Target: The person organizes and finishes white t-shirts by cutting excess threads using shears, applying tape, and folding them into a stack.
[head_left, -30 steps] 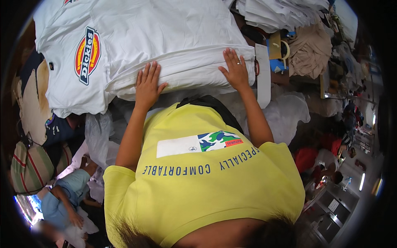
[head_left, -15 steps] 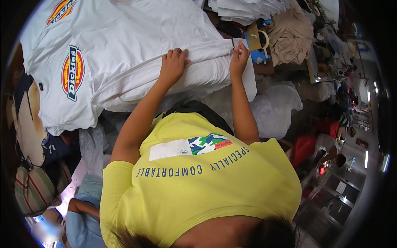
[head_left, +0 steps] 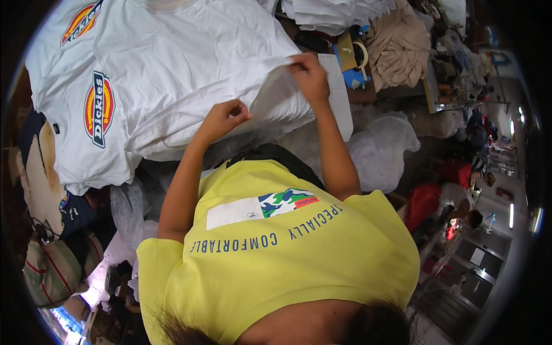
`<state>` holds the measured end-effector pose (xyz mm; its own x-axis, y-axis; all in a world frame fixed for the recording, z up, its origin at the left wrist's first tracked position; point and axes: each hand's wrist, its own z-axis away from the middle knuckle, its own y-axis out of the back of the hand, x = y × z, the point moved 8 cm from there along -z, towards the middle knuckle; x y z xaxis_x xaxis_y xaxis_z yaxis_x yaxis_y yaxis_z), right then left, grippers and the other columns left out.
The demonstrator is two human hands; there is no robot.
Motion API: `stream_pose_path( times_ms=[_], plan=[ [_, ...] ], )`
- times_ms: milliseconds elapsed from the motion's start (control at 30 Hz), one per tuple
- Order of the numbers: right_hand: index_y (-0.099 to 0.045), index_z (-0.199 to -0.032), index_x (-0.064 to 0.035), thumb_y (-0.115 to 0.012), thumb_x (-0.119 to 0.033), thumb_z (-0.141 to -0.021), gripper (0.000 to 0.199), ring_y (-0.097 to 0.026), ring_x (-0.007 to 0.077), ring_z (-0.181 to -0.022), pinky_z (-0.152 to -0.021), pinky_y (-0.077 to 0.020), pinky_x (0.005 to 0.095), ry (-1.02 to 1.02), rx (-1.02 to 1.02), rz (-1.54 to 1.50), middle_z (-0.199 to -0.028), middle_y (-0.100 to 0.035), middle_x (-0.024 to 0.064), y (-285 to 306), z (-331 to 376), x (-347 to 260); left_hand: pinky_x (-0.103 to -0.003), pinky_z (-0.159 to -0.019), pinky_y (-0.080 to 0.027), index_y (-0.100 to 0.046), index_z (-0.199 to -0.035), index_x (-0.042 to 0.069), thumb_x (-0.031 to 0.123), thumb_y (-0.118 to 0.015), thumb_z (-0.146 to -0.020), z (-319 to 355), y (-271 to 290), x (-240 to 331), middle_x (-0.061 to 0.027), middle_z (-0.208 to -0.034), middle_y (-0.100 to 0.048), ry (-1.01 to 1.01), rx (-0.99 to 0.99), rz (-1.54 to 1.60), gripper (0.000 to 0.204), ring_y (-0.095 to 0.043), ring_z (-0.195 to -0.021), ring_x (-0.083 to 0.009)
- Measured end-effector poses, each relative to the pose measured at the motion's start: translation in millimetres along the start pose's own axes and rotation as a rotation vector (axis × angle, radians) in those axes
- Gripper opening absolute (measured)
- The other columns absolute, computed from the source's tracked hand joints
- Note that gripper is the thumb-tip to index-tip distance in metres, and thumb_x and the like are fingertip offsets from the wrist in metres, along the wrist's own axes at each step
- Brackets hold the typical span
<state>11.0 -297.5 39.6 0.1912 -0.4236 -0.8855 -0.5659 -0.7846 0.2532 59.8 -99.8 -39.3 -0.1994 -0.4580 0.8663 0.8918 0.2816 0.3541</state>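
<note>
White T-shirts [head_left: 190, 57] with a colourful printed badge on the chest lie layered in front of me. My right hand [head_left: 310, 77] pinches the hem of the top T-shirt and holds it raised, slightly blurred by motion. The lifted cloth slants from there down to my left hand [head_left: 224, 119]. The left fingers are curled, with thumb and fingertips closed at the near edge of the same T-shirt. Under the raised hem, more white folded cloth [head_left: 287, 106] shows. A white card sheet [head_left: 340, 98] sticks out to the right of the pile.
Beyond the card sit a roll of tape [head_left: 361, 54] and a blue item [head_left: 353, 79]. A beige cloth heap [head_left: 399, 46] and white fabric [head_left: 336, 12] lie at the back. Clear plastic bags [head_left: 382, 152] hang at right. A striped bag [head_left: 57, 267] stands lower left; people work far right.
My right hand has moved left and lifted the T-shirt's hem. My left hand has come off the cloth's top, down to its near edge. The person in blue at lower left is gone from view.
</note>
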Motion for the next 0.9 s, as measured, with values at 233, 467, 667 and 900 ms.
stream_pose_path(
  times_ms=[233,467,667,900],
  plan=[
    [-0.060,-0.096,-0.0032,-0.056,-0.001,-0.080,0.017,-0.059,0.0174,-0.081,-0.073,-0.0463,0.0278,-0.074,-0.399,0.050,-0.093,-0.061,0.0069,-69,45,-20,-0.027,-0.081,-0.045,-0.053,-0.101,-0.001,0.043,-0.047,-0.089,10,5,-43,-0.0119,-0.097,-0.061,0.033,0.222,1.171,0.046,-0.057,-0.090,-0.0164],
    [-0.051,-0.106,-0.0056,-0.054,-0.008,-0.080,0.026,-0.056,0.0366,-0.088,-0.076,-0.0450,0.0419,-0.300,-0.007,0.878,-0.094,-0.058,0.0167,82,50,97,-0.025,-0.063,-0.049,-0.055,-0.090,0.004,0.050,-0.053,-0.084,24,14,-70,-0.0114,-0.086,-0.062,0.286,0.504,1.161,0.046,-0.061,-0.074,-0.0164],
    [-0.050,-0.108,-0.0057,-0.056,-0.008,-0.078,0.032,-0.057,0.0385,-0.086,-0.076,-0.0458,0.0443,-0.370,-0.095,1.021,-0.093,-0.059,0.0194,68,45,95,-0.022,-0.061,-0.047,-0.057,-0.074,0.005,0.040,-0.064,-0.079,11,39,-88,-0.0046,-0.072,-0.058,0.267,0.514,0.945,0.036,-0.058,-0.067,-0.0118],
    [-0.052,-0.107,-0.0072,-0.056,-0.008,-0.073,0.034,-0.060,0.0380,-0.089,-0.077,-0.0477,0.0433,-0.575,-0.118,1.077,-0.092,-0.063,0.0198,82,36,105,-0.022,-0.063,-0.046,-0.061,-0.083,0.003,0.024,-0.059,-0.087,38,76,16,-0.0017,-0.074,-0.059,-0.313,0.882,1.020,0.022,-0.055,-0.067,-0.0078]
  ],
)
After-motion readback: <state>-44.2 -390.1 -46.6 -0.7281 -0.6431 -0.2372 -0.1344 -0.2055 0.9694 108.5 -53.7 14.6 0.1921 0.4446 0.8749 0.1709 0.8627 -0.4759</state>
